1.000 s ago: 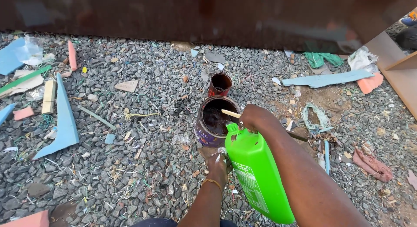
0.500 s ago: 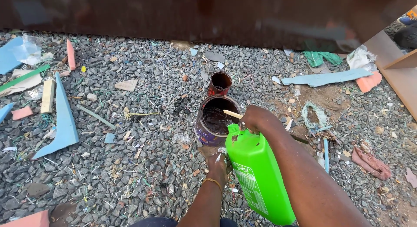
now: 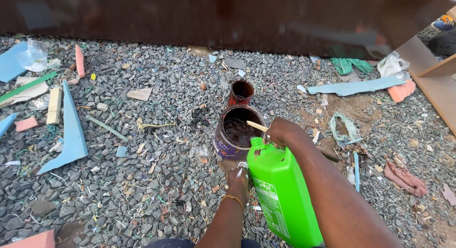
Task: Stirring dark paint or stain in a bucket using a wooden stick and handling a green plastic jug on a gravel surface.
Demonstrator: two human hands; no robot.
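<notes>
Green plastic jug tipped toward an open paint tin on gravel, lower centre of the frame.

The right hand [image 3: 281,133] is closed around the neck end of the green jug [image 3: 280,196], which leans toward the large tin [image 3: 236,132]; a pale stick [image 3: 257,126] rests in the tin's dark, thick-looking liquid. The left hand [image 3: 239,177] pinches something small and whitish, possibly the cap. The jug looks stiff-walled, smooth and likely heavy if full, so its moulded handle or neck seems the surest hold. A smaller can [image 3: 241,92] stands just behind.
</notes>
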